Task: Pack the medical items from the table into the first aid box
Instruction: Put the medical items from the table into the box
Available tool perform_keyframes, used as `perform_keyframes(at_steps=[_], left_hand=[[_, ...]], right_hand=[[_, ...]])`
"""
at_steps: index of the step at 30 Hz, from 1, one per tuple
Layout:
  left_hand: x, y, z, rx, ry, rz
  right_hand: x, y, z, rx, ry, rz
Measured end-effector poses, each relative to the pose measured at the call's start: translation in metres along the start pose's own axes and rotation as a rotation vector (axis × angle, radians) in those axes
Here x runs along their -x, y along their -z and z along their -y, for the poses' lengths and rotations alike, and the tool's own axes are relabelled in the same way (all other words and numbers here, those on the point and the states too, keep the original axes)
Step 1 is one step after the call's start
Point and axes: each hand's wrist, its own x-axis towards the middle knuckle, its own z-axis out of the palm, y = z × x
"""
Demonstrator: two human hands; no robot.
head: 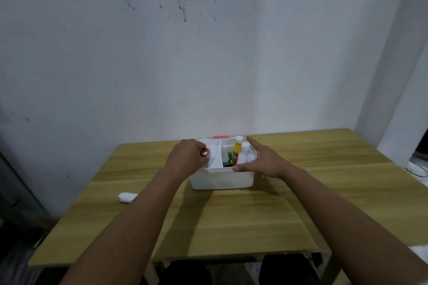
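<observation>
A white first aid box [222,180] stands open near the far middle of the wooden table [231,215]. Inside it I see a white divider tray, a yellow bottle [237,149] with a white cap, white bottles [244,152] and a green packet [229,161]. My left hand [188,157] is over the box's left side, closed around a small red-capped item [204,152]. My right hand [259,161] rests against the box's right rim, fingers spread, thumb on the front edge. A white bandage roll [127,197] lies on the table to the left.
A stained white wall stands just behind the table. A red edge [220,137] shows behind the box. My dark-clothed knees are under the near table edge. Cables and white objects sit off the table's right side.
</observation>
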Motion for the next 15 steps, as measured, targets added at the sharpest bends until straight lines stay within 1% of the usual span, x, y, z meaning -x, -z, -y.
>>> perform_keyframes(at_steps=[2,5,8,10,12,14,15], left_hand=[[-0.002,0.003,0.000,-0.075,0.022,0.066],[-0.009,0.014,-0.007,-0.327,0.069,0.177],[-0.013,0.019,-0.015,-0.380,0.104,0.292],[-0.016,0.020,-0.016,-0.318,0.130,0.343],[-0.019,0.024,-0.011,-0.134,0.155,0.374],[-0.021,0.034,0.001,0.117,0.212,0.319],[-0.019,0.041,0.010,0.182,0.240,0.261]], right_hand=[[0.000,0.000,0.000,0.001,-0.006,-0.002],[0.000,0.000,0.002,0.008,-0.002,-0.002],[0.001,0.000,0.003,0.010,0.007,0.002],[0.001,0.000,0.004,0.010,0.013,0.006],[0.000,0.000,0.003,0.006,0.010,0.009],[0.000,0.000,0.002,0.001,0.010,0.012],[0.000,0.000,0.002,0.000,0.011,0.013]])
